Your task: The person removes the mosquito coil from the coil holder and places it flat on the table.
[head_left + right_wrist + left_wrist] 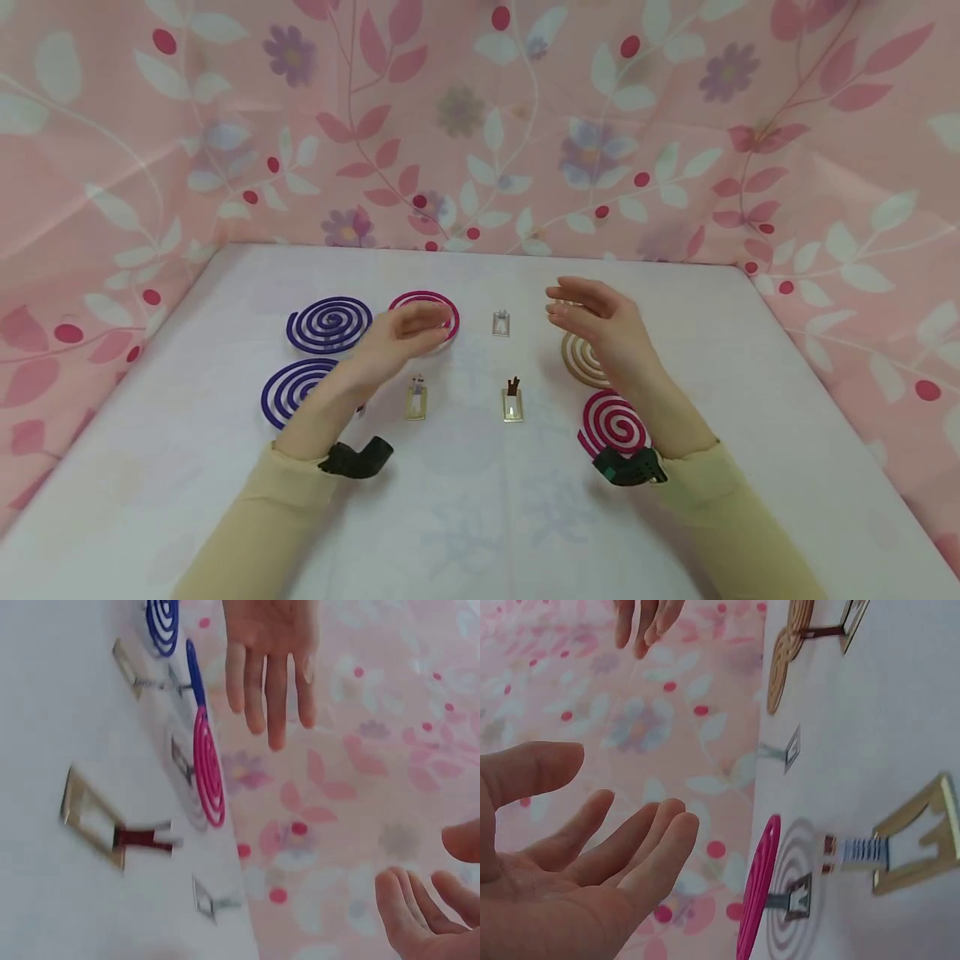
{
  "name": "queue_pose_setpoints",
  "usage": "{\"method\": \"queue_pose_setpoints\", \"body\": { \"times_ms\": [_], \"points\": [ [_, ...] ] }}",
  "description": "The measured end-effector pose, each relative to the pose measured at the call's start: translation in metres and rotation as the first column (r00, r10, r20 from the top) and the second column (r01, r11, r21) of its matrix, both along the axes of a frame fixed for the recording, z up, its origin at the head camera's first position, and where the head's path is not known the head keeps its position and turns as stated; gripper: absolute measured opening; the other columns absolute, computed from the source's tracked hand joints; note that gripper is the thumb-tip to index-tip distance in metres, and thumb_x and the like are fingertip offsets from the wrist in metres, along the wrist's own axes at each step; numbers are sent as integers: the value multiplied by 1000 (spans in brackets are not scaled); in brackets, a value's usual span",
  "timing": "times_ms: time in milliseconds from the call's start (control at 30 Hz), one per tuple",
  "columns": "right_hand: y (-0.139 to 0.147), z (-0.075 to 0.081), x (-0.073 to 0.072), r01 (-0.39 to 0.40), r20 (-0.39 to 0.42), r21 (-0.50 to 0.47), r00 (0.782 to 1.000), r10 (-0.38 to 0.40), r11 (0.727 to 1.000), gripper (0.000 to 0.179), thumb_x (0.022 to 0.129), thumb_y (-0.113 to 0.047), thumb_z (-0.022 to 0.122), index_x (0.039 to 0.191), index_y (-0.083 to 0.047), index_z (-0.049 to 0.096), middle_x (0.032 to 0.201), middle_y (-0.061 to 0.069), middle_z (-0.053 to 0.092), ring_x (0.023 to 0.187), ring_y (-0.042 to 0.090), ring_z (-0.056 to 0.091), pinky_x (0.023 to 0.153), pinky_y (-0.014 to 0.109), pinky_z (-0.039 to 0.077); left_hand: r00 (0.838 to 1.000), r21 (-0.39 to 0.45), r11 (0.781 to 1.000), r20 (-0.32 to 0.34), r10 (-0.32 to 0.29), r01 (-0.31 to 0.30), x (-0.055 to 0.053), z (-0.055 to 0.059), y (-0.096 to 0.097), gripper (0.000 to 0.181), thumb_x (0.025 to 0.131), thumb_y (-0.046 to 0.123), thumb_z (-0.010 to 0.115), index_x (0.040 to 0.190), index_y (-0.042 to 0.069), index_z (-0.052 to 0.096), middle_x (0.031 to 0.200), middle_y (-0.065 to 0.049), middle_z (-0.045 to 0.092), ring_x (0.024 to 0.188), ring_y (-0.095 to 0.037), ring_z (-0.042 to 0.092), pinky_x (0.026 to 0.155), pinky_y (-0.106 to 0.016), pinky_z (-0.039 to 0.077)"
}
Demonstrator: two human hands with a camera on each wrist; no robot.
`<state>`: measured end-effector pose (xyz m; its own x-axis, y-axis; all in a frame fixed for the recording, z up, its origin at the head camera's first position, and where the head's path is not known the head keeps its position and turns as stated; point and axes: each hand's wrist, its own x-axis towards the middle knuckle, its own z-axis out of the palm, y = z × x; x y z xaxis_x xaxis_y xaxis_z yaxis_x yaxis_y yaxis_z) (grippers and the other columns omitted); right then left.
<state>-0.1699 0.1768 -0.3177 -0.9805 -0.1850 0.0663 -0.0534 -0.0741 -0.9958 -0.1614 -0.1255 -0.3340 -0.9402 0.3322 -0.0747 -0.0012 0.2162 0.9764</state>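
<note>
Yellow sleeves (pixel 247 533), left hand (pixel 401 335) and right hand (pixel 606 323) with loose fingers, pink mosquito coil (pixel 208 769) toward the back edge of the bench (pixel 465 533), tan mosquito coil (pixel 581 360) toward its right edge

In my head view, the left hand (pixel 396 343) hides part of the far magenta spiral coil (pixel 454 317); the right hand (pixel 609 327), part of the nearer tan spiral coil (pixel 581 362).

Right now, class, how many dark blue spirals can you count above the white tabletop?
2. The rear blue spiral is at the back left; the front blue spiral is nearer, partly covered by the left forearm. The arms may hide others.
</note>
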Motion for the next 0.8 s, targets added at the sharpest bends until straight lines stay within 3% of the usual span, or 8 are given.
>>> {"method": "queue_pose_setpoints", "body": {
  "times_ms": [200,300,533,800],
  "points": [
    [-46,3,-14,21,6,-87,1000,-21,996,40,97,0,61,136,2,54,136,25,56,108,17,68,99,29,53,995,-23,994,-19,102,-102,-10,5,-38,51,102,25,58,149,9,43,153,-14,46,142,-28,41,121,-53,26],
    [-65,5,-23,44,22,-136,999,-42,990,40,95,2,61,135,2,55,136,27,56,103,14,69,100,30,53,989,-2,989,-14,149,-149,-15,3,-49,52,103,22,56,151,8,40,155,-14,43,144,-29,39,121,-50,27],
    [-99,3,-41,135,47,-215,991,-128,967,39,93,4,62,132,4,57,131,28,59,97,14,67,100,32,53,966,30,966,0,258,-257,-21,-6,-57,53,103,15,55,151,4,38,155,-17,42,143,-29,40,120,-44,32],
    [-112,-17,-46,188,102,-155,980,-173,970,39,92,3,64,131,0,60,130,22,63,112,20,63,103,33,51,963,41,963,8,268,-268,-24,-15,-57,54,103,14,54,152,3,36,156,-20,39,145,-29,36,121,-46,28]
  ]
}}
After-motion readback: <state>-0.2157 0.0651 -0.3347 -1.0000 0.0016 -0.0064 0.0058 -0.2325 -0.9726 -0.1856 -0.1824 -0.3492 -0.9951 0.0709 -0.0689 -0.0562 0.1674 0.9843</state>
